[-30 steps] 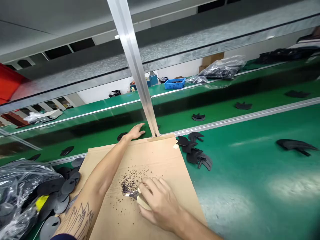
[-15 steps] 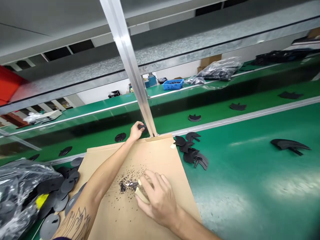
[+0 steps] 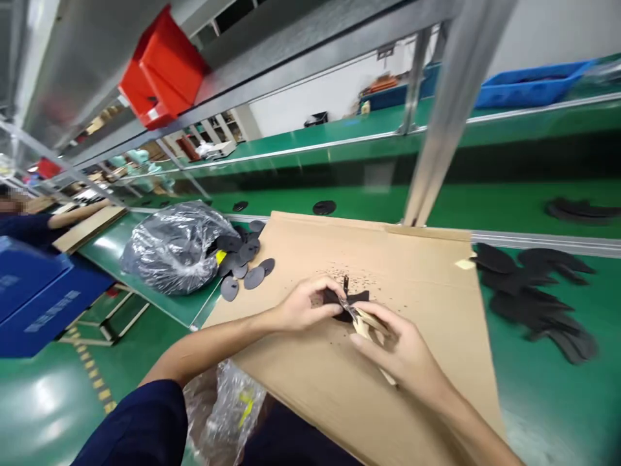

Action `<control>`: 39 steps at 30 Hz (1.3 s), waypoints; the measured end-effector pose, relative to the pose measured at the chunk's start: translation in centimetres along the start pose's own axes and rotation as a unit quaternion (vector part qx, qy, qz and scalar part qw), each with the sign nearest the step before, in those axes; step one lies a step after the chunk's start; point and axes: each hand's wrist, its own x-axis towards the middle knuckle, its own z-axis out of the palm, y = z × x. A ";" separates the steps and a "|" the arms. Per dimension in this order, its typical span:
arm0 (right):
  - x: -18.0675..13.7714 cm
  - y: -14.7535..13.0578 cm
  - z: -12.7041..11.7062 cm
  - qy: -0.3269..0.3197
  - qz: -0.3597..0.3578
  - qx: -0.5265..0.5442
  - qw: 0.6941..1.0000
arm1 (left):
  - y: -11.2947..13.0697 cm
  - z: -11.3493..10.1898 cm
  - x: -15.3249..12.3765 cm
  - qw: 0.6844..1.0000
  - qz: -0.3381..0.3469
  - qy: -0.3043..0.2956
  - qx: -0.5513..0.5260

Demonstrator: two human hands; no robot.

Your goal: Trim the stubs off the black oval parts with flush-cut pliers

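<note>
Over the cardboard sheet (image 3: 301, 246), my left hand (image 3: 303, 304) pinches a dark curved plastic part (image 3: 359, 297) with a short upright stem. My right hand (image 3: 405, 340) is closed round the cream handles of cutting pliers (image 3: 363, 327). Their metal jaws meet the part close to my left fingertips; whether they grip it cannot be made out. Small black scraps (image 3: 356, 275) lie scattered on the cardboard behind the part.
Several curved black parts (image 3: 524, 291) lie right of the cardboard. Round dark discs (image 3: 254, 277) and a clear plastic bag (image 3: 169, 246) are at left. A metal post (image 3: 441, 123) rises behind. Dark parts (image 3: 324, 207) rest on the green belt. A person (image 3: 29, 223) is at far left.
My left hand has come back from the belt with the dark part to the middle of the cardboard. The pliers have met it there. The view has swung left.
</note>
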 end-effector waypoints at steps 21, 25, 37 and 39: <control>-0.5 -0.5 0.7 0.019 -0.020 -0.060 0.998 | -1.8 -10.2 -3.8 0.918 -0.115 0.135 0.355; -0.6 -0.8 0.6 0.013 -0.038 -0.113 0.993 | -1.2 -6.3 -0.2 0.986 -0.107 0.125 -0.008; -0.9 -0.7 0.7 -0.016 0.015 -0.174 0.984 | -3.3 -0.2 0.3 0.973 -0.047 0.105 -0.199; -1.0 -0.9 0.8 -0.027 0.024 -0.171 0.985 | -2.9 0.1 -0.1 0.986 -0.007 0.104 -0.132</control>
